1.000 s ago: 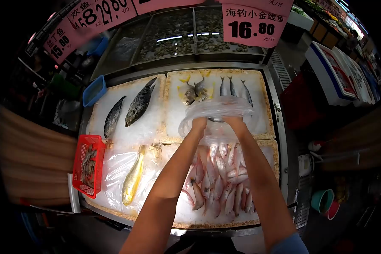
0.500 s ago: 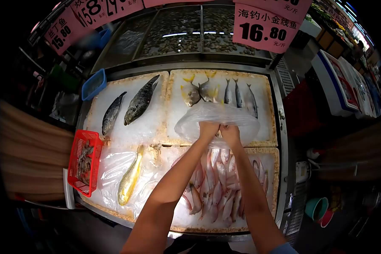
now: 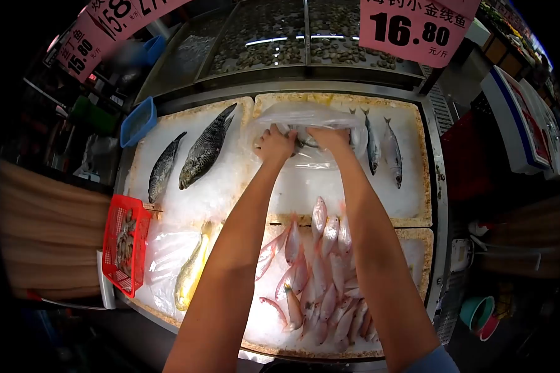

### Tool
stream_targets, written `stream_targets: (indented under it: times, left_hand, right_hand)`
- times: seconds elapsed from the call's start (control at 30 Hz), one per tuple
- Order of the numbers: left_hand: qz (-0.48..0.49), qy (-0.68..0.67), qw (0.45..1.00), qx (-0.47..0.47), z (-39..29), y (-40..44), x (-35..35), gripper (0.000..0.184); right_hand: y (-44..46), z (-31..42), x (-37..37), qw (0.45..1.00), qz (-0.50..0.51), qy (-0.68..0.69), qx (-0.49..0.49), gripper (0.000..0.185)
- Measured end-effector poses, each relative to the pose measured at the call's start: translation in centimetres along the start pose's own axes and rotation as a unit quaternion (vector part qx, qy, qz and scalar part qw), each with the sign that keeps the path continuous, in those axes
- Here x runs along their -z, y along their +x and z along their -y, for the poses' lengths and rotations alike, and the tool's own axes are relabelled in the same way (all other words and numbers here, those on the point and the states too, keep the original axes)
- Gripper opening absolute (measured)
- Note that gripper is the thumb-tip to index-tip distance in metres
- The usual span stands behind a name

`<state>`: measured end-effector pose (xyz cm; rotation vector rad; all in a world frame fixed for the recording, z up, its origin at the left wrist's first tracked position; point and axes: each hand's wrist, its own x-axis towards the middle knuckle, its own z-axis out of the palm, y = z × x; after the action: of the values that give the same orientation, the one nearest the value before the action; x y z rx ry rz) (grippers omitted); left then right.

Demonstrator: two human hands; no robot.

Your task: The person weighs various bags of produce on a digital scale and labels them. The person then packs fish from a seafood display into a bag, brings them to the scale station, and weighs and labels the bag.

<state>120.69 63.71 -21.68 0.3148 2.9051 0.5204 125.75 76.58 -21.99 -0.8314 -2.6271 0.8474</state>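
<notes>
A clear plastic bag point(image 3: 302, 114) is spread over the upper right ice bed, with dark fish shapes showing through and beside it. My left hand point(image 3: 275, 143) rests on the bag's left side with its fingers apart. On the other side, my right hand point(image 3: 331, 137) has its fingers closed at the bag, partly covered by the film. Between my hands lies a greyish fish point(image 3: 306, 142), partly hidden. Slim silvery fish, one at the far right point(image 3: 391, 153), lie right of the bag. Below my hands, several pinkish fish point(image 3: 319, 273) are heaped on ice between my forearms.
Two dark fish, the larger one point(image 3: 206, 149) scaly, lie on the upper left ice. A yellow fish point(image 3: 188, 273) sits lower left, partly on plastic. At the left edge stand a red basket point(image 3: 109, 248) and a blue tray point(image 3: 138, 122). Pink price signs point(image 3: 410, 37) hang above.
My hands have moved up and apart from close together, carrying the bag away from me onto the yellow-finned fish, now largely covered. My left hand's fingers have spread. The view has shifted slightly.
</notes>
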Motion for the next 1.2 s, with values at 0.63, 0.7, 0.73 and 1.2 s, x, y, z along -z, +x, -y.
stream_targets:
  times: [0.63,0.7,0.73,1.2]
  left_hand:
    - [0.247,-0.421,0.87,0.069,1.4,2.4,3.3,0.061]
    - [0.24,-0.451,0.856,0.084,0.6,1.2,4.0,0.061]
    - [0.239,-0.453,0.855,0.084,0.5,0.6,4.6,0.061]
    - [0.285,-0.551,0.782,0.061,0.9,-4.5,2.8,0.053]
  right_hand:
    - [-2.8,2.9,1.0,0.837,0.144,0.493,-0.187,0.073]
    - [-3.3,3.0,0.9,0.793,0.129,0.57,-0.17,0.064]
    - [-3.6,3.1,1.2,0.794,0.13,0.569,-0.168,0.064]
    - [-7.4,1.8,1.0,0.826,0.115,0.504,-0.226,0.059]
